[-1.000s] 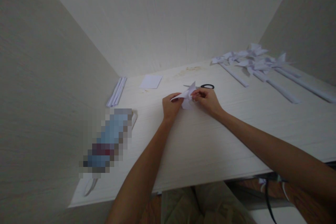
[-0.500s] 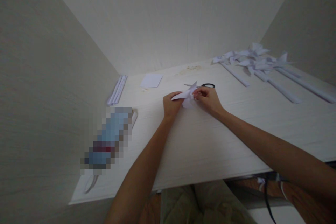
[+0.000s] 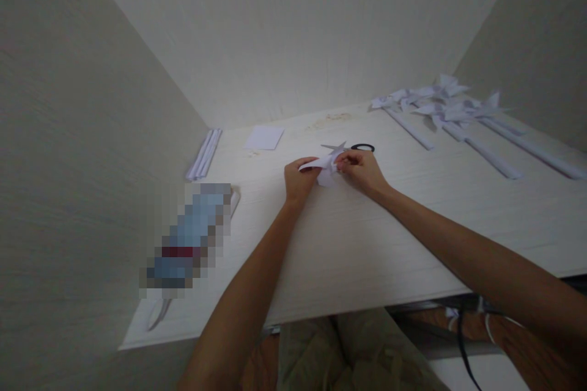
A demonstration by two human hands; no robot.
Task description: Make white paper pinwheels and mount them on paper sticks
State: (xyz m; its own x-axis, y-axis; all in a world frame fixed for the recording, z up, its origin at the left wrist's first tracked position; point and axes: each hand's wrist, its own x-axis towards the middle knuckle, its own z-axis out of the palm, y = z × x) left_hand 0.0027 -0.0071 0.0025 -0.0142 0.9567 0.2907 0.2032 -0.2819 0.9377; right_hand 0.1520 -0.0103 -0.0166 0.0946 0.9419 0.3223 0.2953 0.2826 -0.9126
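Observation:
Between my hands is a white paper pinwheel head, its pointed blades sticking out to the left, up and down. My left hand is closed on its left side, with the thumb over the paper. At its right side, near the centre, my right hand pinches the paper with thumb and fingertips; the exact spot is too small to make out. A pair of scissors with black handles lies just behind the pinwheel, its blades pointing left and partly hidden by the paper.
Several finished paper pinwheels on rolled paper sticks lie at the back right. A square paper sheet and several paper rolls are at the back left. A blurred-out object lies on the left of the white table. Walls enclose three sides.
Both hands keep hold of the pinwheel head in nearly the same place. Its lower blade sits slightly higher and looks narrower. The whole view has shifted a little.

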